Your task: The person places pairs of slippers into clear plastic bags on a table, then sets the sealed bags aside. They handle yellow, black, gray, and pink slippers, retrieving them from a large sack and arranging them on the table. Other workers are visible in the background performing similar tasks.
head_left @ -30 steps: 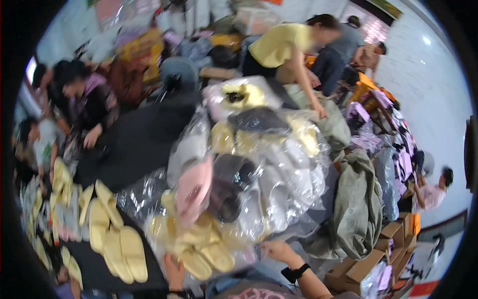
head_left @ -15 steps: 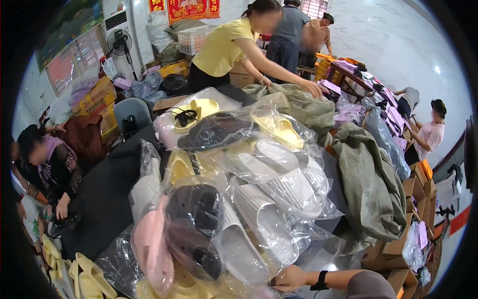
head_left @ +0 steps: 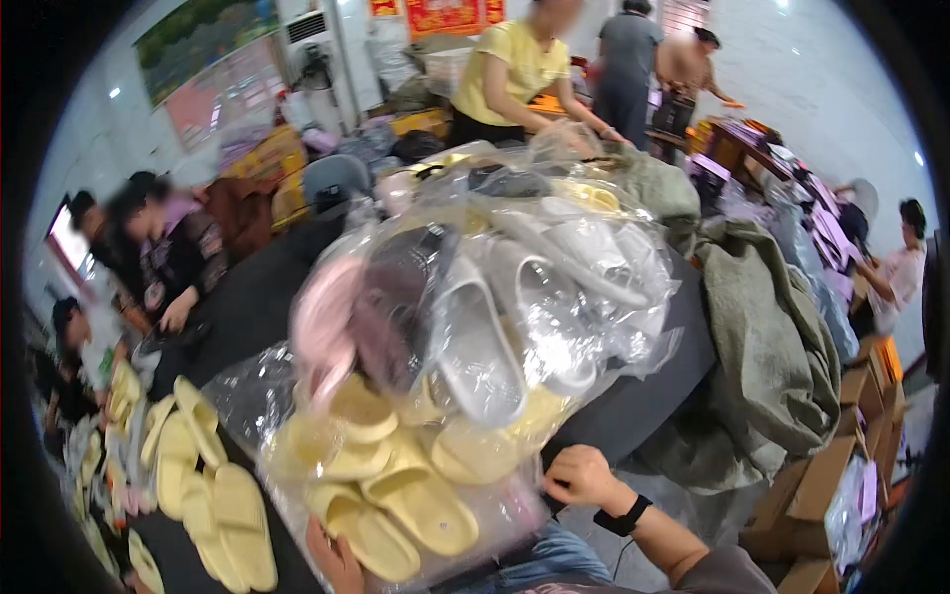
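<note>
My left hand is at the lower edge, its fingers curled against a pair of yellow slippers in a clear plastic bag; part of the hand is hidden. My right hand, with a black wristband, is closed beside the table's front edge, right of the bag; whatever it may hold is hidden. Beyond them rises a heap of bagged slippers: a pink pair, dark ones, white ones and more yellow ones.
Loose yellow slippers lie at the left on the black table. Green sacking hangs over the right side, near open cardboard boxes. A person in yellow leans over the far end; others work around the room.
The view has shifted, showing more of the near edge. My left hand and the front yellow slippers have come into sight. My right hand has lifted away from the white slippers' bag.
</note>
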`<state>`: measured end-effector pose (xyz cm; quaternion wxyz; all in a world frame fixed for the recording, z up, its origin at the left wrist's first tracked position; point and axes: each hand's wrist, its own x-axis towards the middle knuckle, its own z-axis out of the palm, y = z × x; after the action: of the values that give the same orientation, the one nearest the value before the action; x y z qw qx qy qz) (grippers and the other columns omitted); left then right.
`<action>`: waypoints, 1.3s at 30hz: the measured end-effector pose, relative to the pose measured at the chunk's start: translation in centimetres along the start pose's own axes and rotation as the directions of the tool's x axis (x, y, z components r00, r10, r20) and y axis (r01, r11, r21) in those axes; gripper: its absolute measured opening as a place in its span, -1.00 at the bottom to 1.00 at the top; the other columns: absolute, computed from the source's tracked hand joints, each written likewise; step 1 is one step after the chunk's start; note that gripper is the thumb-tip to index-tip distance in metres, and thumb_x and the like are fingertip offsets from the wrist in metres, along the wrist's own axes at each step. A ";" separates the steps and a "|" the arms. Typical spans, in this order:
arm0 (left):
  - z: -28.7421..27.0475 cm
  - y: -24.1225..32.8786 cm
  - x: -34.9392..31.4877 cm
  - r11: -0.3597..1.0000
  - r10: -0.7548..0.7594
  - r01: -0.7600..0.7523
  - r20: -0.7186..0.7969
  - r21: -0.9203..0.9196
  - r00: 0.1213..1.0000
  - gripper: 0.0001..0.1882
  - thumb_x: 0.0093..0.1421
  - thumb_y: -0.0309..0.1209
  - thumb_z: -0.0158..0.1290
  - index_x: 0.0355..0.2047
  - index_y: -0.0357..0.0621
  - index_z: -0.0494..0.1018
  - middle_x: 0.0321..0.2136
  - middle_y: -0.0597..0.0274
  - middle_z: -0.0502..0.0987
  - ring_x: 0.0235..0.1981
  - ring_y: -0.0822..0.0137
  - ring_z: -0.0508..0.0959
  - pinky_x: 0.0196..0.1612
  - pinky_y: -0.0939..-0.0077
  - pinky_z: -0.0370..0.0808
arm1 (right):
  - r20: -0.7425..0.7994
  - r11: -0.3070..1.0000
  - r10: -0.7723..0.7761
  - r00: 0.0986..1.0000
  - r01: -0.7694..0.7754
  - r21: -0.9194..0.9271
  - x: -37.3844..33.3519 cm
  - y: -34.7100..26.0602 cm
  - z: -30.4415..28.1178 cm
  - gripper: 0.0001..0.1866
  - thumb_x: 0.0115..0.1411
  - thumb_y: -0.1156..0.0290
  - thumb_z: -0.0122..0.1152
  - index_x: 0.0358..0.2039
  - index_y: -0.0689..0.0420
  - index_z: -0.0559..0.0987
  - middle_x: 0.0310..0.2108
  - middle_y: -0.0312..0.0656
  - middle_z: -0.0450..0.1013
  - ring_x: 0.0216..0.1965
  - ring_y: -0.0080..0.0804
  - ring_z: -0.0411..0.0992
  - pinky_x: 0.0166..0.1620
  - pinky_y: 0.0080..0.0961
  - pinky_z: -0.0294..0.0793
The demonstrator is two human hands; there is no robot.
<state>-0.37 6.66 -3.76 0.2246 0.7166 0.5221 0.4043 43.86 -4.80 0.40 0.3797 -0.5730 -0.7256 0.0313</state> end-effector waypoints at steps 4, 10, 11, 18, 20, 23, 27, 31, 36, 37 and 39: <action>-0.2 1.1 0.4 0.973 0.072 -0.072 0.010 0.221 0.997 -0.44 0.28 -0.36 -0.06 0.24 -0.33 0.16 0.16 -0.23 0.28 0.19 -0.17 0.25 0.24 0.08 0.19 | -0.221 0.992 0.047 0.974 -0.072 -0.105 -0.7 -0.7 1.0 -0.81 -0.05 0.40 0.32 -0.71 0.09 0.51 -0.69 -0.21 0.37 -0.60 -0.23 0.40 -0.51 -0.33 0.35; -0.5 3.2 0.3 0.980 0.066 -0.057 -0.039 0.191 0.997 -0.49 0.29 -0.32 -0.06 0.18 -0.35 0.23 0.08 -0.23 0.37 0.10 -0.16 0.36 0.17 0.09 0.28 | -0.290 0.947 0.321 0.902 -0.297 0.124 -1.4 -1.1 1.4 -0.82 0.08 0.42 0.28 -0.59 0.22 0.58 -0.60 -0.14 0.48 -0.59 -0.29 0.44 -0.48 -0.42 0.38; -0.7 3.1 0.3 0.974 0.096 -0.082 -0.059 0.210 0.994 -0.49 0.29 -0.31 -0.06 0.18 -0.35 0.24 0.07 -0.24 0.39 0.08 -0.17 0.37 0.15 0.10 0.29 | -0.214 0.885 0.418 0.883 -0.342 0.317 -1.3 -1.0 1.3 -0.84 0.11 0.43 0.27 -0.54 0.24 0.59 -0.58 -0.16 0.49 -0.56 -0.36 0.45 -0.46 -0.46 0.38; -0.6 3.5 0.4 0.974 0.133 -0.119 -0.061 0.191 0.989 -0.51 0.28 -0.32 -0.05 0.16 -0.32 0.28 -0.02 -0.20 0.46 -0.03 -0.13 0.44 0.05 0.12 0.36 | -0.014 0.973 0.129 0.992 -0.124 0.194 0.3 -8.6 0.5 -0.86 0.11 0.44 0.25 -0.32 0.19 0.59 -0.44 -0.14 0.50 -0.36 -0.24 0.48 -0.24 -0.41 0.44; -0.7 3.5 0.7 0.972 0.118 -0.107 -0.041 0.209 0.992 -0.51 0.27 -0.32 -0.04 0.16 -0.30 0.29 -0.04 -0.19 0.48 -0.08 -0.13 0.46 0.01 0.13 0.38 | 0.036 0.996 -0.007 0.999 0.003 0.090 2.1 -11.9 1.2 -0.80 0.08 0.41 0.27 -0.26 0.15 0.58 -0.39 -0.12 0.50 -0.30 -0.15 0.46 -0.20 -0.32 0.43; -0.5 2.8 0.9 0.937 0.120 -0.120 0.020 0.327 0.993 -0.46 0.28 -0.28 -0.07 0.23 -0.25 0.23 0.06 -0.09 0.43 0.01 -0.03 0.41 0.09 0.15 0.32 | 0.024 0.997 -0.071 0.997 0.072 -0.018 3.3 -13.3 3.9 -0.74 0.06 0.38 0.28 -0.20 0.13 0.57 -0.34 -0.11 0.49 -0.23 -0.11 0.45 -0.19 -0.24 0.44; -0.5 2.9 0.8 0.930 0.098 -0.110 0.052 0.352 0.994 -0.43 0.32 -0.22 -0.13 0.28 -0.22 0.17 0.18 -0.02 0.35 0.13 0.01 0.33 0.18 0.15 0.22 | 0.036 0.998 0.069 0.997 -0.069 0.007 4.1 -13.6 4.8 -0.73 0.07 0.39 0.27 -0.19 0.16 0.56 -0.28 -0.06 0.49 -0.21 -0.08 0.45 -0.18 -0.20 0.44; -1.8 4.9 0.7 0.904 0.202 -0.207 0.053 0.374 0.978 -0.39 0.25 -0.32 0.00 0.27 -0.28 0.16 0.10 -0.09 0.38 0.11 -0.04 0.34 0.18 0.13 0.23 | 0.057 0.987 0.139 0.989 -0.143 0.068 3.3 -11.7 5.9 -0.64 0.08 0.40 0.26 -0.09 0.19 0.50 -0.21 -0.02 0.48 -0.16 -0.03 0.44 -0.11 -0.19 0.41; -3.3 11.6 0.4 0.950 0.213 -0.245 0.172 0.196 0.962 -0.43 0.18 -0.35 0.11 0.19 -0.20 0.29 0.08 -0.17 0.36 0.07 -0.10 0.36 0.16 0.12 0.28 | 0.090 0.994 0.105 0.990 -0.107 0.014 1.9 -10.8 5.8 -0.59 0.09 0.40 0.25 -0.03 0.19 0.48 -0.14 -0.05 0.47 -0.09 -0.04 0.41 -0.03 -0.24 0.35; -2.9 12.1 0.5 0.939 0.220 -0.266 0.214 0.218 0.952 -0.45 0.18 -0.33 0.11 0.18 -0.18 0.31 0.05 -0.16 0.38 0.05 -0.09 0.38 0.13 0.13 0.30 | 0.101 0.995 0.100 0.990 -0.100 0.000 1.7 -10.9 5.5 -0.59 0.09 0.39 0.24 -0.03 0.18 0.48 -0.12 -0.07 0.46 -0.08 -0.06 0.40 -0.02 -0.25 0.34; -1.6 13.3 1.1 0.916 0.228 -0.307 0.295 0.258 0.928 -0.47 0.18 -0.29 0.12 0.15 -0.15 0.34 -0.01 -0.12 0.41 -0.01 -0.07 0.42 0.08 0.14 0.35 | 0.130 0.996 0.085 0.988 -0.082 -0.035 1.4 -11.2 4.9 -0.59 0.09 0.38 0.24 -0.02 0.16 0.49 -0.06 -0.11 0.44 -0.04 -0.08 0.38 0.01 -0.26 0.32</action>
<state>6.06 2.86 7.45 0.1219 0.8540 0.4394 0.2504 31.91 -5.49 3.02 0.3209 -0.6053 -0.7247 0.0738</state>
